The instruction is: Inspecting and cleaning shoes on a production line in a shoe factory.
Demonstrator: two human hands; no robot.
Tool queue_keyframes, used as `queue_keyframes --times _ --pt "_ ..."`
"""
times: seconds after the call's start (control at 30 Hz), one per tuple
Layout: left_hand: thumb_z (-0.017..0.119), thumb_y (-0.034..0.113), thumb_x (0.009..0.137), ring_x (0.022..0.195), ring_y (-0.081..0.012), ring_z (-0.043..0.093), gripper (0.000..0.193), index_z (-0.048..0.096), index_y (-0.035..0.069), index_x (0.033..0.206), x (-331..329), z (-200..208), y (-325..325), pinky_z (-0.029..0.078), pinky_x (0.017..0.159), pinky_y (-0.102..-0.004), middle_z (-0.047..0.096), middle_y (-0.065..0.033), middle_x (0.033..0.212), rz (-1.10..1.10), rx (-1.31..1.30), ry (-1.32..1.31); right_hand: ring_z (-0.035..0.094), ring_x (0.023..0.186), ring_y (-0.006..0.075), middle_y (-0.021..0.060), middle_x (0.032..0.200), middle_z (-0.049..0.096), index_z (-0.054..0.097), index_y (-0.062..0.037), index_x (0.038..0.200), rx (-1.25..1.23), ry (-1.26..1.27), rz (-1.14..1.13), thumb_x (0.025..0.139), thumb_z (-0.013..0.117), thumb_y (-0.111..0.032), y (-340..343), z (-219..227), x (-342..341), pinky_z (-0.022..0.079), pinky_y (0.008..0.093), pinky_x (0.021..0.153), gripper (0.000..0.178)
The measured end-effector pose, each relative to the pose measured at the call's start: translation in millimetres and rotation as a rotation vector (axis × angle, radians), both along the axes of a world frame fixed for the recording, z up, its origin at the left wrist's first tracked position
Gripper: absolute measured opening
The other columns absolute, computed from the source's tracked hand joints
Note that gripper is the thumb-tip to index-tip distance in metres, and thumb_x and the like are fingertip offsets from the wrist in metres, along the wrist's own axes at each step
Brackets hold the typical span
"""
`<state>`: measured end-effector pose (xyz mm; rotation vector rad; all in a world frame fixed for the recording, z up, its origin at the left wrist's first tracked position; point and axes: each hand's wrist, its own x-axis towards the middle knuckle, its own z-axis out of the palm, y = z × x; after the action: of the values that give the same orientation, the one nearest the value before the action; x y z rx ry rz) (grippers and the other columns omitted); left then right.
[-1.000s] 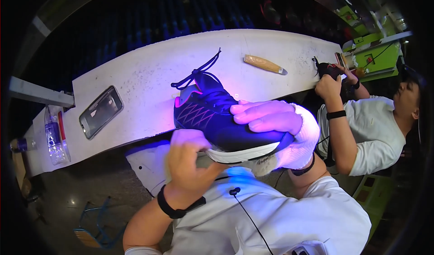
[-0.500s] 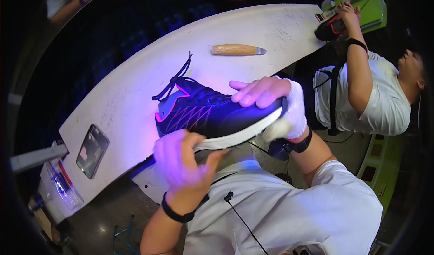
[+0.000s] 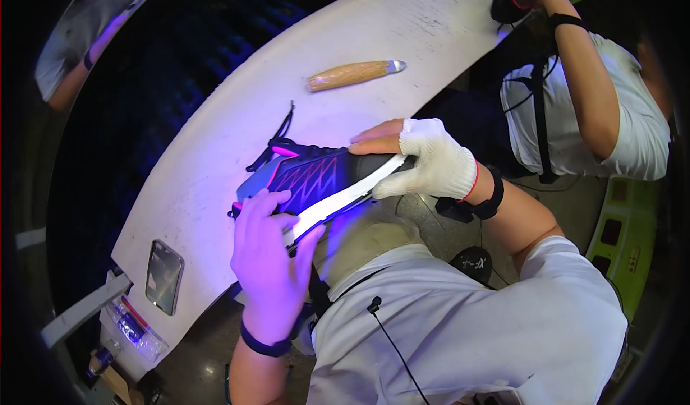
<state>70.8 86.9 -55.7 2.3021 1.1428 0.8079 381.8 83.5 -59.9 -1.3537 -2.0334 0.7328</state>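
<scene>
A dark sneaker (image 3: 310, 178) with pink crossed stitching, black laces and a white sole is tilted at the near edge of the white table (image 3: 237, 103). Its heel is in my bare left hand (image 3: 272, 250), fingers over the side and thumb by the sole. My right hand (image 3: 424, 157), in a white fingerless glove, grips the toe, with fingers over the upper and thumb at the sole's edge. Purple light falls on the shoe and left hand. Beyond the shoe lies a wooden-handled tool (image 3: 352, 75) with a short metal tip.
A phone (image 3: 164, 277) lies on the table at the left, near a clear plastic container (image 3: 136, 329) and a grey metal bar (image 3: 86, 310). At the right, a co-worker (image 3: 589, 103) in a white shirt handles another dark shoe (image 3: 512, 1).
Both hands have turned the sneaker so more of its white sole faces up. The shoe sits slightly further left in view. The whole view has also shifted.
</scene>
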Motion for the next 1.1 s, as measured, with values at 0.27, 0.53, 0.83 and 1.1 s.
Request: queue_keyframes --times 0.27,0.53,0.83,1.1 --pt "0.1 0.027 0.063 0.156 -0.0344 0.035 0.116 0.042 0.008 0.162 -95.7 30.0 8.9 0.026 0.13 -0.0457 0.043 -0.016 0.165 0.09 -0.531 -0.294 0.077 0.094 0.0252 0.0154 0.107 0.078 0.073 0.0017 0.122 -0.322 0.395 -0.134 0.102 0.06 -0.044 44.8 -20.1 -38.5 0.061 0.0364 0.086 0.051" --pt "0.098 0.027 0.054 0.114 -0.0353 0.065 0.091 0.066 0.008 0.137 -70.2 105.6 -1.1 0.055 0.097 -0.0449 0.068 -0.0123 0.123 0.057 0.3 -0.243 0.062 0.114 0.0208 0.0124 0.123 0.064 0.058 0.0028 0.14 -0.065 0.738 0.428 0.096 0.055 -0.07 69.4 60.1 -142.5 0.048 0.0359 0.104 0.085" --pt "0.106 0.032 0.058 0.105 -0.0219 0.076 0.093 0.064 0.002 0.135 -83.7 106.5 -0.9 0.059 0.097 -0.0359 0.076 -0.0118 0.117 0.184 -0.075 -0.226 0.059 0.101 0.0202 0.0131 0.107 0.061 0.067 -0.0011 0.107 0.021 0.826 0.475 0.095 0.06 -0.023 82.6 92.1 -181.3 0.048 0.034 0.093 0.026" --pt "0.101 0.024 0.068 0.086 -0.0145 0.075 0.071 0.065 -0.002 0.123 -93.3 110.1 13.9 0.061 0.078 -0.0291 0.076 -0.0087 0.099 0.392 -0.411 -0.378 0.06 0.095 0.0156 0.007 0.101 0.064 0.066 0.0004 0.112 -0.338 0.977 0.485 0.097 0.057 -0.033 107.9 93.0 -217.9 0.049 0.0304 0.09 0.038"
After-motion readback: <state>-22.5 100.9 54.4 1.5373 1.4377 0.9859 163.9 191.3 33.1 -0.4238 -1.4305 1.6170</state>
